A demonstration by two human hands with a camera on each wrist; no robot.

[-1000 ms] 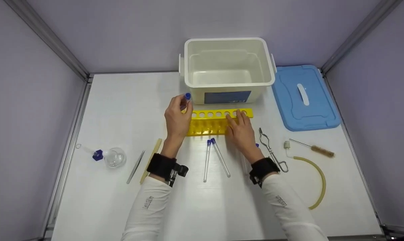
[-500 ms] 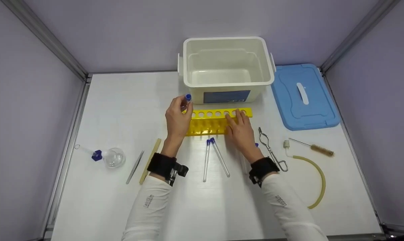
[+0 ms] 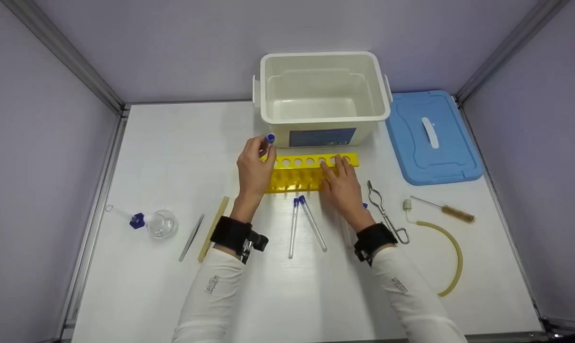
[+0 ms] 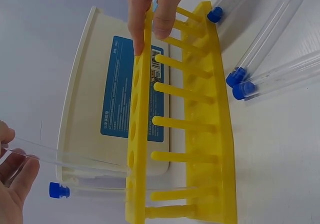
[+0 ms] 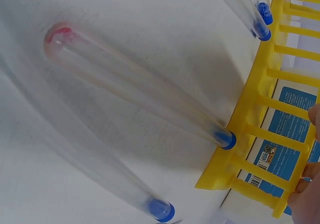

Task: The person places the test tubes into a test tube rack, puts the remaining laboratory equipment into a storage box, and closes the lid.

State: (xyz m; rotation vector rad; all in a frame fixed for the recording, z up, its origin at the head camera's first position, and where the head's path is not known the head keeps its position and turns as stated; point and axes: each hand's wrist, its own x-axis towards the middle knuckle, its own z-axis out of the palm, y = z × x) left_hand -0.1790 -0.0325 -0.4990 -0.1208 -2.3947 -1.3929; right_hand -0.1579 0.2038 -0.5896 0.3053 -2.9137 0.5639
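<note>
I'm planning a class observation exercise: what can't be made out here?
Tip of held tube: head, hidden by left grip; left wrist, too faint.
Tube beside tongs, bottom: right wrist, cut off by left edge; head, under right arm.
Box label, fine print: left wrist, too small.

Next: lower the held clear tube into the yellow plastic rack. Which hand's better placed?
Left, most likely. The left hand pinches the slim clear tube, its lower end near the holes of the yellow plastic rack; the right hand grips that rack's other end, so it seems better for steadying.
</note>
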